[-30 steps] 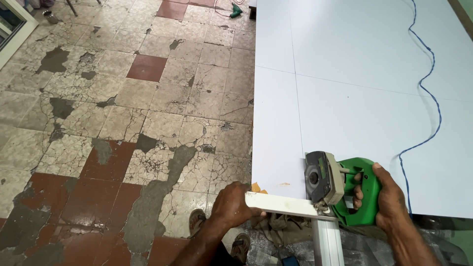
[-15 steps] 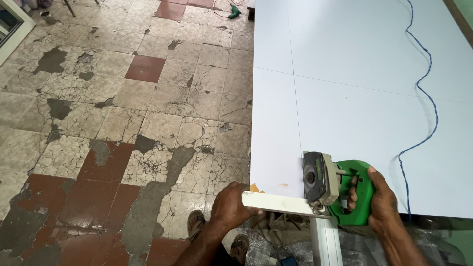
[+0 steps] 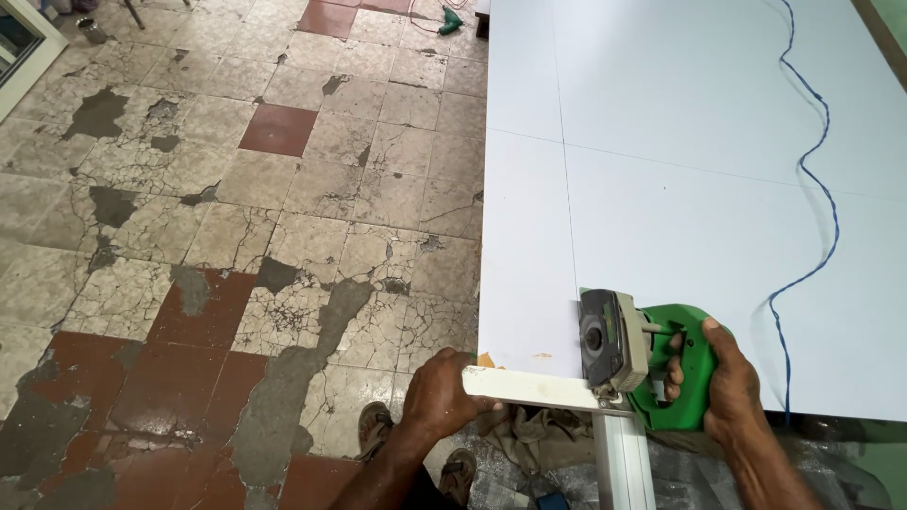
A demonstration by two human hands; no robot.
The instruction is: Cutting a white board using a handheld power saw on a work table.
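A large white board [image 3: 680,142] lies flat, with thin pencil lines drawn across it. My right hand [image 3: 727,378] grips the green handle of a jigsaw [image 3: 642,354] standing on the board's near edge, at the lengthwise line. My left hand [image 3: 439,392] is closed on the end of a white strip [image 3: 529,387] running along that near edge, next to the saw. A blue power cord [image 3: 812,189] snakes over the board from the saw toward the far side.
Cracked, patched floor tiles [image 3: 236,236] in grey and red fill the left. My sandalled feet [image 3: 378,425] stand below the board's edge. A white upright post [image 3: 624,463] and crumpled cloth [image 3: 529,434] sit under the board. A small green tool [image 3: 452,21] lies far off.
The saw and my right hand have shifted a little, staying at the near edge on the line. My left hand keeps its hold on the strip. The view has tilted slightly.
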